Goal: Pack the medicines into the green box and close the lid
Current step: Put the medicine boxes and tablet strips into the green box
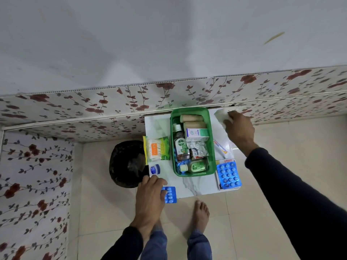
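The green box [211, 128] stands open on a small white table [197, 186], holding bottles, a carton, foil strips and rolled bandages. My left hand [150, 196] grips a blue blister strip [170, 194] at the table's near left corner. My right hand [239, 126] is closed on a white cotton wad [220, 115] at the far right corner. Another blue blister pack [228, 174] lies right of the box on a flat carton. A tube [220, 146] lies beside the box's right wall. A cotton-bud pack [156, 150] and a small blue jar [155, 169] sit on the left.
A black bin [126, 164] stands on the floor just left of the table. Floral-covered ledges run behind the table and along the left. My bare feet [201, 214] are on the tiled floor by the table's near edge.
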